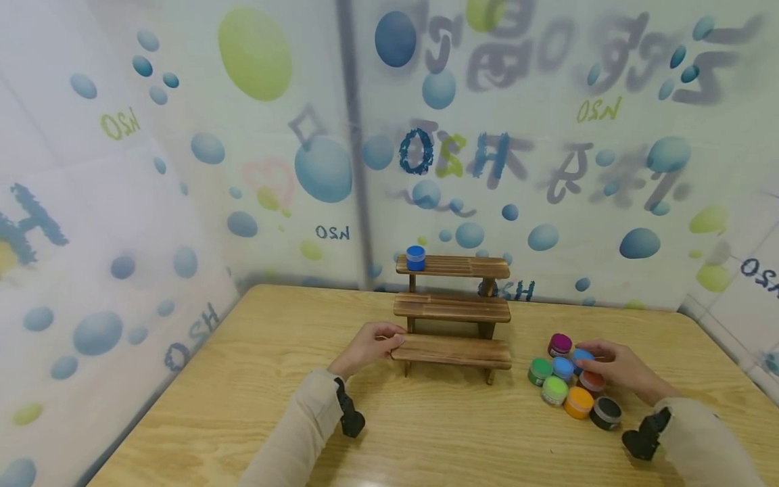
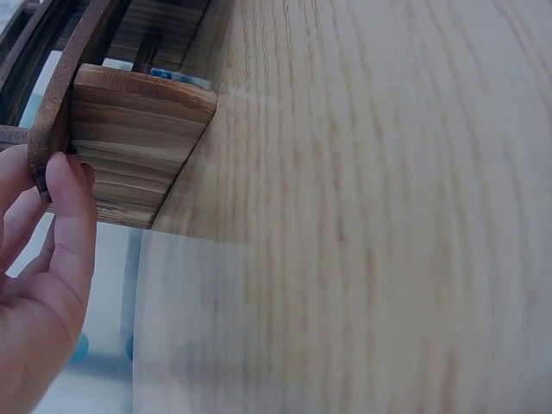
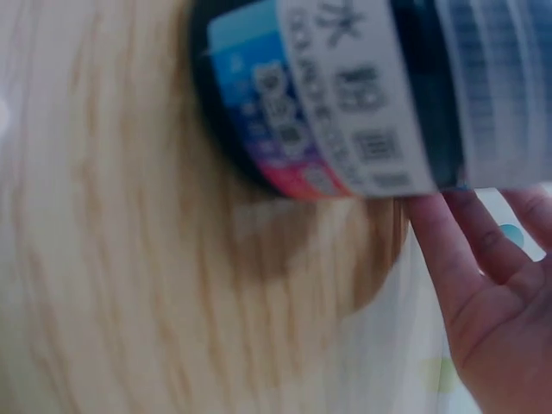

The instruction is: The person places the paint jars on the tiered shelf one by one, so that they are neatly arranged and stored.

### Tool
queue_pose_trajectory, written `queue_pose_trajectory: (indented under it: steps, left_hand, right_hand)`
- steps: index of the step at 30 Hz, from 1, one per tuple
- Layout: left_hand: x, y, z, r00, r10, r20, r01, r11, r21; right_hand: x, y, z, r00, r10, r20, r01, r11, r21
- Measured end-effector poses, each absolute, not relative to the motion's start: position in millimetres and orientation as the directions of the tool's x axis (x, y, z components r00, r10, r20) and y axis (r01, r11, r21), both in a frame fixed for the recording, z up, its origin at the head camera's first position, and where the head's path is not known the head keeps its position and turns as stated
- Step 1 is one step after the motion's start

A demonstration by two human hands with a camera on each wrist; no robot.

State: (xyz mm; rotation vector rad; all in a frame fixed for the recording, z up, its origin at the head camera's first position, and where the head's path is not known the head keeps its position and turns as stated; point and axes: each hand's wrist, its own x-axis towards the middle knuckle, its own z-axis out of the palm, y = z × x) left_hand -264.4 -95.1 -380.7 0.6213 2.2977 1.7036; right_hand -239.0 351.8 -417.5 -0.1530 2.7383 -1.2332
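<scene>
A three-tier wooden stand (image 1: 453, 308) is on the table, a dark blue paint jar (image 1: 416, 258) at the left of its top tier. My left hand (image 1: 371, 346) pinches the left end of the lowest tier; the left wrist view shows thumb and fingers on the wood (image 2: 53, 121). At the right, my right hand (image 1: 623, 368) grips a light blue paint jar (image 1: 582, 356) between thumb and fingers. In the right wrist view a black-based paint jar (image 3: 354, 95) hides the fingertips of the hand (image 3: 504, 310).
Around the gripped jar are paint jars: purple (image 1: 560, 344), green (image 1: 539, 371), another light blue (image 1: 562, 368), lime (image 1: 554, 390), orange (image 1: 579, 402), reddish-brown (image 1: 591, 383) and black (image 1: 606, 412). A patterned curtain (image 1: 292, 257) hangs behind the wooden table (image 1: 438, 433).
</scene>
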Motion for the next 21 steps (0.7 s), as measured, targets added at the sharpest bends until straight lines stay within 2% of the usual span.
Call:
queue_pose_trajectory:
  steps: [21]
  left_hand:
    - [-268.8, -96.2, -385.0, -0.887, 0.459, 0.053, 0.186, 0.25, 0.95]
  right_hand:
    - [-238.3, 349.0, -414.1, -0.988, -0.128, -0.091, -0.02, 0.677, -0.736]
